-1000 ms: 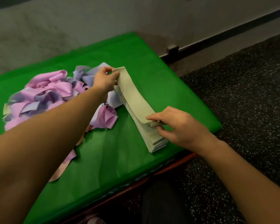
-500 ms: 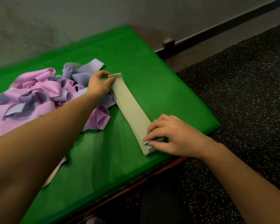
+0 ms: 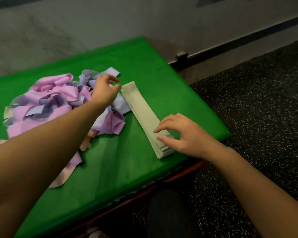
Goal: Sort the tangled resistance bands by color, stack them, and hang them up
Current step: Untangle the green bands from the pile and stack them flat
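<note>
A flat stack of pale green bands (image 3: 143, 110) lies on the green table (image 3: 144, 69), running from the middle toward the near right corner. My right hand (image 3: 182, 134) hovers at the stack's near end, fingers spread and relaxed, fingertips just above or touching the top band. My left hand (image 3: 105, 90) floats beside the stack's far end, fingers loosely curved and holding nothing. To the left lies a tangled heap of pink bands (image 3: 58, 93) and lavender bands (image 3: 93, 78). A peach band (image 3: 62, 179) trails out under my left forearm.
The table's right edge and near right corner (image 3: 225, 134) drop to a dark speckled floor (image 3: 265, 117). A grey wall with a dark baseboard rail (image 3: 239, 43) runs behind. A dark shape fills the space below the table's front edge.
The top green band has been laid flat onto the stack. My left hand has let go of its far end and lifted away. My right hand's fingers have loosened off the near end.
</note>
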The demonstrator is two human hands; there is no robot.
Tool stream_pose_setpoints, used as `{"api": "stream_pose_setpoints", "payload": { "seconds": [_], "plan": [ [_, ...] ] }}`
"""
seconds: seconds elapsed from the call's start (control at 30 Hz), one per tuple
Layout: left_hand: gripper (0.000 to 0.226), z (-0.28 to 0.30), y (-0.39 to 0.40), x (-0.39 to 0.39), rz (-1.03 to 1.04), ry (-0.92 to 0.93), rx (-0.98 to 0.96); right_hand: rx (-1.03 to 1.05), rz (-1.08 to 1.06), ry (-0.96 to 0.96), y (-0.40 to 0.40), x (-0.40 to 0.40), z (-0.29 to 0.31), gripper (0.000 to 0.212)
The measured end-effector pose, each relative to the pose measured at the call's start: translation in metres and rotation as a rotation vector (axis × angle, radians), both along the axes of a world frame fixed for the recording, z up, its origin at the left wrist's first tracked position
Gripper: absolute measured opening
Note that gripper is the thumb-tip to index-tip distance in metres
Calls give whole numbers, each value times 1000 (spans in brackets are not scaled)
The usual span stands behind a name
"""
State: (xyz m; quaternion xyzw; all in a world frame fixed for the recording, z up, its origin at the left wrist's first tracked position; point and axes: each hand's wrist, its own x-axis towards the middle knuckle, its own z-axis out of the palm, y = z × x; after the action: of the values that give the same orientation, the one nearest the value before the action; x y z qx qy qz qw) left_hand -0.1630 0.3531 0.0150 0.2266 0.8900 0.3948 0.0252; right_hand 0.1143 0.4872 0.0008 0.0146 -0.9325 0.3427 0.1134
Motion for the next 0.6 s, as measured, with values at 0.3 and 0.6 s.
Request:
{"api": "stream_pose_setpoints", "payload": {
  "seconds": [0.3,0.6],
  "plan": [
    [6,32,-151,33,-43,288,-29,-1,19,12,-74,-35,34,17],
    [10,3,-323,25,120,302,-56,-16,106,12,-184,-96,33,18]
  ]
}}
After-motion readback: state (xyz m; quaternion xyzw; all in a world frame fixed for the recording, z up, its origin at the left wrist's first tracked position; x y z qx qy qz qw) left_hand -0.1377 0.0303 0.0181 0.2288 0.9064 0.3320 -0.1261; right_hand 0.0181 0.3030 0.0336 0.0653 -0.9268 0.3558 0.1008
